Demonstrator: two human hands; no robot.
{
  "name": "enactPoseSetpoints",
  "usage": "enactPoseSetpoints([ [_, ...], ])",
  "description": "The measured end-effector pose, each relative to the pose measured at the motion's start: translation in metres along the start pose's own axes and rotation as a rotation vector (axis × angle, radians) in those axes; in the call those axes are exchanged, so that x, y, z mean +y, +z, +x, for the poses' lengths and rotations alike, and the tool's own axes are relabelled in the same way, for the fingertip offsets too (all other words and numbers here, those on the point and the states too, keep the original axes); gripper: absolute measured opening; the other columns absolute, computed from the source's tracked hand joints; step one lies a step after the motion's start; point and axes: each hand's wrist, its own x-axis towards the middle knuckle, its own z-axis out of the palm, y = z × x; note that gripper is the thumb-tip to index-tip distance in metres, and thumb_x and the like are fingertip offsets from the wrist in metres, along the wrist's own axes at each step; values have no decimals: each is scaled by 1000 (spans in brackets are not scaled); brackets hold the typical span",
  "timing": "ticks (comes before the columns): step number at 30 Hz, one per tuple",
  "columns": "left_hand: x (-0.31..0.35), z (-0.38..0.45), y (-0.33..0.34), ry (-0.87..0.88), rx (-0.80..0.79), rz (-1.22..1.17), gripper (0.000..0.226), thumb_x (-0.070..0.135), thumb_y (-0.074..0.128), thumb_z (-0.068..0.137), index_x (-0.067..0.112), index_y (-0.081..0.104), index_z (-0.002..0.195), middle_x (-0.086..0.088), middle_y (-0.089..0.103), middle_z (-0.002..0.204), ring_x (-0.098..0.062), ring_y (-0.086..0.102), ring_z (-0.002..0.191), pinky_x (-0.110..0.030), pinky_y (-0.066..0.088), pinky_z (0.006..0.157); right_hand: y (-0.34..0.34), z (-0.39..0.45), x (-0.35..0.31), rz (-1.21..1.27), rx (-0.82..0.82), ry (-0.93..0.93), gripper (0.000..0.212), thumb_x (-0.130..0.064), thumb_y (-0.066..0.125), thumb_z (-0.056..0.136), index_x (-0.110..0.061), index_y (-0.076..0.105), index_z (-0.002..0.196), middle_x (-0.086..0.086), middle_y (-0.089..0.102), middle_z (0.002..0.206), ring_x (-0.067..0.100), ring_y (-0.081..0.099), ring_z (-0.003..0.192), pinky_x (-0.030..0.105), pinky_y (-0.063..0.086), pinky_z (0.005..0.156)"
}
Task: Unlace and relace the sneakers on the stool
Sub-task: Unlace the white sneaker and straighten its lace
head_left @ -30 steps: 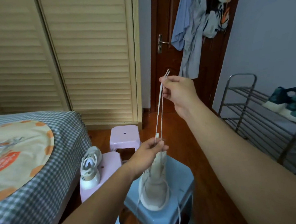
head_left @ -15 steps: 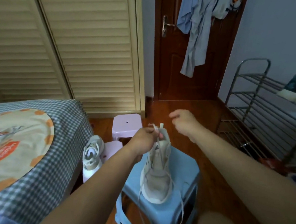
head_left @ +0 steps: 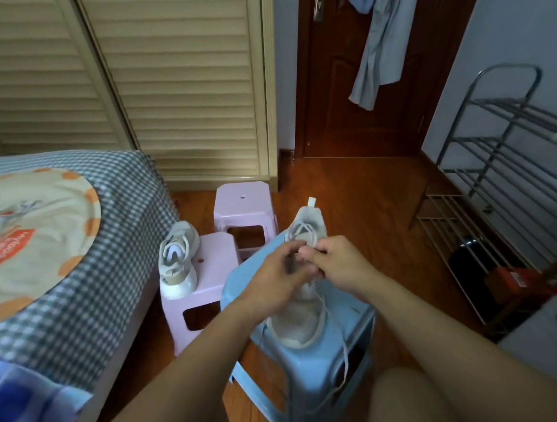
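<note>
Closest to the person stands a blue stool (head_left: 316, 368), and on it lies a white sneaker (head_left: 298, 320) with its toe toward the person and its heel away. A loose lace (head_left: 342, 347) hangs from the shoe over the front edge of the stool. Both hands meet above the middle of the shoe. The left hand (head_left: 276, 276) has its fingers curled at the eyelets, and the right hand (head_left: 337, 264) pinches there too; it seems they hold the lace, but the fingertips hide each other and I cannot tell exactly what each one has. I judge the step is threading the lace through the upper eyelets. The next move needs a fine aim of the lace tip into a small hole, then an even pull.

A little further, the second sneaker (head_left: 177, 261) rests on a pink stool (head_left: 209, 280), not touched. Behind it is another pink stool (head_left: 242, 201). On the left is a bed (head_left: 77, 255), on the right a metal rack (head_left: 509, 170), and at the back a brown door (head_left: 335, 93) with clothes hanging.
</note>
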Motion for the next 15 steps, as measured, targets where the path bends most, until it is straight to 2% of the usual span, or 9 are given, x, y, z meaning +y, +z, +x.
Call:
enactPoseSetpoints([
  [2,-28,-2,10,44,-8,319,63,36,81,82,28,52,137,10,60,130,-5,55,119,-32,46,104,-4,4,-1,15,-22,-15,32,-21,55,103,-7,74,82,6,70,66,10,57,53,18,44,56],
  [3,-34,-4,14,33,12,389,74,39,82,79,30,48,143,12,56,136,-7,51,124,-36,42,109,-5,6,-1,17,-34,-14,33,-22,53,104,-4,74,84,9,71,69,13,57,54,18,44,57],
  [7,-47,-8,28,64,178,374,77,35,85,74,28,47,140,12,56,131,-4,48,118,-36,42,107,-1,4,-8,3,-42,0,35,-20,49,105,-3,72,85,7,70,67,16,58,55,19,43,55],
  [11,-58,-7,35,100,267,612,93,54,79,73,23,36,148,-1,41,150,-22,32,139,-41,28,117,-8,7,-50,165,103,-86,35,-19,47,106,2,67,85,2,64,61,10,53,50,18,40,48],
  [15,-54,-10,35,56,238,592,98,58,78,77,22,29,154,0,30,159,-18,27,145,-39,28,122,-29,26,-105,338,242,-128,33,-20,46,107,5,65,96,5,61,66,9,51,53,21,39,49],
])
